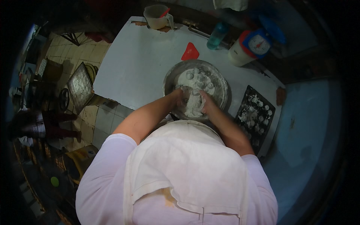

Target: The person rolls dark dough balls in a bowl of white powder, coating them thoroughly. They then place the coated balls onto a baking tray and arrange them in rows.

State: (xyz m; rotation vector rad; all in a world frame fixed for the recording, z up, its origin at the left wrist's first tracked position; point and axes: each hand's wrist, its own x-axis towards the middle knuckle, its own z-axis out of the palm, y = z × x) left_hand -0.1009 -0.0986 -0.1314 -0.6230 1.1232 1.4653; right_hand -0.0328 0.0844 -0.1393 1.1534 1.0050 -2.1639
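A round metal bowl (223, 92) stands before me at the table's front edge. White flour (194, 106) lies in it, with several flour-coated balls (190, 75), probably dough, mostly in the far half. Both my hands are inside the bowl, dusted white and slightly blurred. My left hand (180, 96) is at the left side of the flour; my right hand (206, 103) is opposite, at the right. One coated ball (196, 91) shows between them, near the fingertips. Flour and blur hide whether either hand grips anything.
Right of the bowl, a black tray (242, 115) carries several floury balls. Beyond the bowl are a red scraper (190, 51), a teal bottle (218, 36), a tub (240, 53), a dial scale (257, 45) and a plastic jug (156, 18). At left, a person (53, 125) stands away from the table.
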